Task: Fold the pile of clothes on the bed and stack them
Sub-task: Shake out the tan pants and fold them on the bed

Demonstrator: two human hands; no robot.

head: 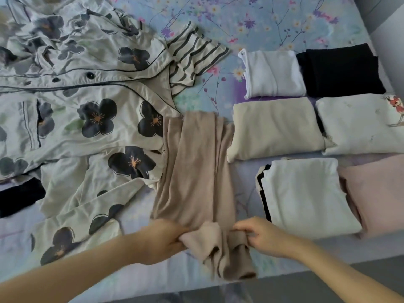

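Hands (162, 239) (260, 237) grip tan garment (196, 171) | left fingertips hidden | floral shirt (87, 95) cropped

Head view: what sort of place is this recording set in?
Likely a bedroom: a floral bedsheet, folded clothes in rows on it, left hand and right hand gripping a tan garment.

tan garment (196, 171) lay lengthwise on the bed (262, 25) | left hand (161, 239) and right hand (262, 237) pinched its near end | floral pyjama top (87, 101) left of it | folded clothes (275, 127) right of it
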